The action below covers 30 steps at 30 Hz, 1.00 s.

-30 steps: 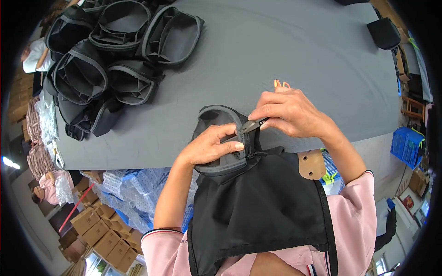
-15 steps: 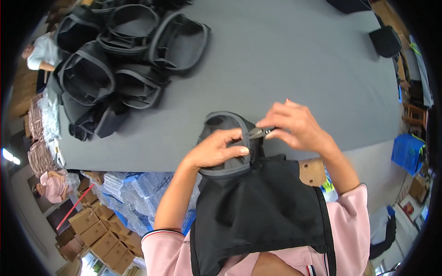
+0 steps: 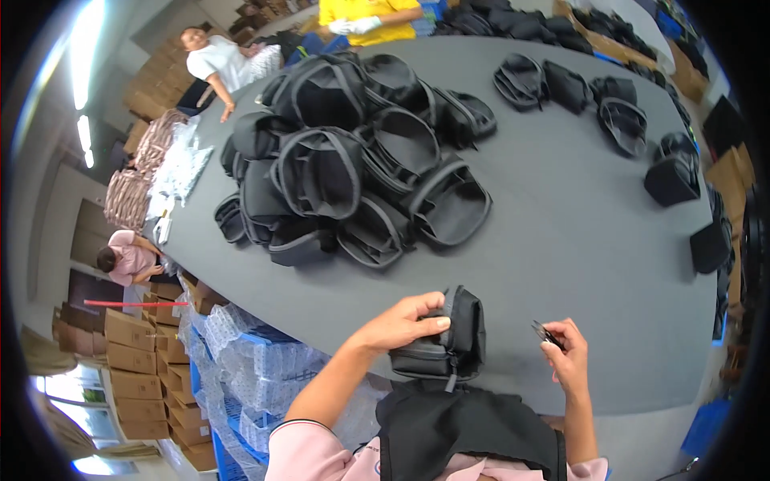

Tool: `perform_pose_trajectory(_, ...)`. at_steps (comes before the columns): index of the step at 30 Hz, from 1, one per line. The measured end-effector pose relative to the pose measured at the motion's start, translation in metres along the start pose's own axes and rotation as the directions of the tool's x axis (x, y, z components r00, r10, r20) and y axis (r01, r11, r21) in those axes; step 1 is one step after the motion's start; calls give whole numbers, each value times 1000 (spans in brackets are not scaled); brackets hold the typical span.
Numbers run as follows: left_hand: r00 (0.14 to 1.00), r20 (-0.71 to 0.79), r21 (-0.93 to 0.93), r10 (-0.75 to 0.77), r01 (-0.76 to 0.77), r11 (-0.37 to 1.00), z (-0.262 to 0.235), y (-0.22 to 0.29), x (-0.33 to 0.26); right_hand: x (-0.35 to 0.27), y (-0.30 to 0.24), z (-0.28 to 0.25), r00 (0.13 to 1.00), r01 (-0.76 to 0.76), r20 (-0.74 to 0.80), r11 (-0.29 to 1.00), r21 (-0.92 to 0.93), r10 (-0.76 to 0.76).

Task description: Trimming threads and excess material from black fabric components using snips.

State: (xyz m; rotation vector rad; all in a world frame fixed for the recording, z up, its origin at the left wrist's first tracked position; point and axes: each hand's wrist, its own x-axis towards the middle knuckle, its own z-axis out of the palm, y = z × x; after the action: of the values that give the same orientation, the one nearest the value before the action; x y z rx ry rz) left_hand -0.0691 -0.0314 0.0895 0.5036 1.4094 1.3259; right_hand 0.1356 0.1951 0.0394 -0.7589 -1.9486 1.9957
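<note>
My left hand (image 3: 401, 325) grips a small black zippered bag (image 3: 467, 333) at the near edge of the table, thumb over its side. The bag stands upright, and a zipper pull dangles from its near side. To the right, apart from the bag, my right hand (image 3: 569, 358) is closed around small thread snips (image 3: 547, 333) whose tips point up and left. A heap of similar black bags (image 3: 321, 172), many with their mouths gaping, lies farther off on the grey tabletop (image 3: 553, 240).
More black bags (image 3: 622, 124) line the table's right side. At the lower left are a blue crate (image 3: 277, 365) with bubble wrap and stacked cartons (image 3: 132, 361). People in white (image 3: 220, 64), yellow (image 3: 369, 20) and pink (image 3: 124, 256) are beyond the table.
My right hand has drawn the snips away from the bag, to the right. The bag, earlier gaping toward me, is turned in my left hand. The view has tilted up, showing more table.
</note>
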Motion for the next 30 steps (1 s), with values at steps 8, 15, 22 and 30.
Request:
perform_pose_trajectory(8, 556, -228, 973, 799, 157, 168, -64, 195, -51, 4, 25, -3, 997, -41, -57, 988, 150, 50)
perform_pose_trajectory(15, 296, -606, 721, 738, 597, 352, -182, 159, -27, 5, 45, -9, 989, -70, -124, 993, 93, 81)
perform_pose_trajectory(22, 401, -359, 909, 843, 356, 218, -202, 127, 18, 9, 46, -39, 897, -206, -336, 944, 257, 287)
perform_pose_trajectory(30, 143, -151, 922, 978, 377, 87, -140, 140, 48, 30, 47, -98, 887, -219, -349, 941, 259, 302)
